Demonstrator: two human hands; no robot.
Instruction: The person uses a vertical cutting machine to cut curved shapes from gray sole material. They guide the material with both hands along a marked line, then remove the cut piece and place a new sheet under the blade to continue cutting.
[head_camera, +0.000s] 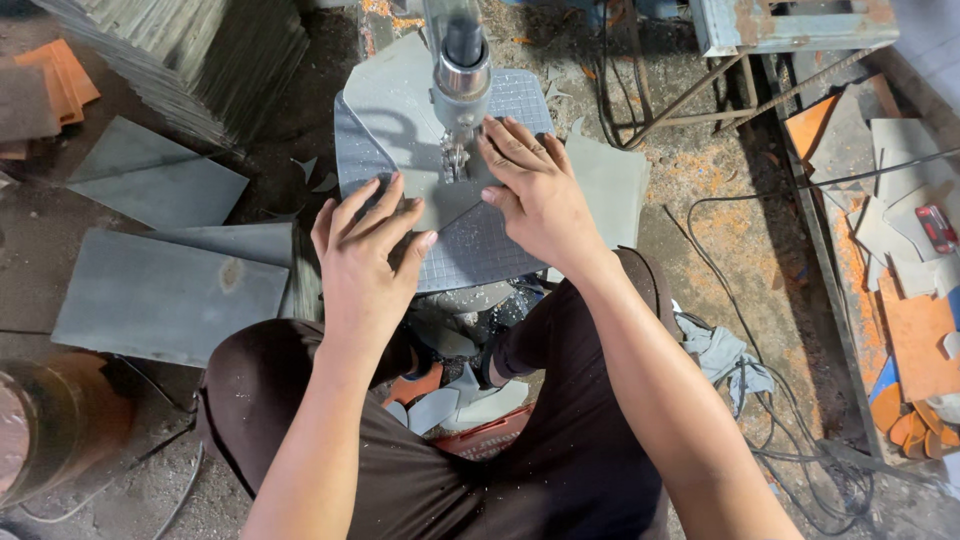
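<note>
While both hands pressed flat on a grey sheet (440, 205), the sheet lay on the small gridded table (490, 250) of a cutting machine, right under the machine's head (458, 70) and its thin blade (455, 160). The left hand (365, 255) had its fingers spread on the near left part of the sheet, and the right hand (535, 195) lay open on the right part, fingertips just beside the blade. The hands were apart, neither one closed around anything. A dark cut line ran in the sheet between them. Grey slabs (165, 290) lay on the floor to the left, near a tall stack of sheets (200, 55). Offcuts (455, 405) sat in a red bin between the person's knees, and orange pieces (915, 335) filled a tray at right.
</note>
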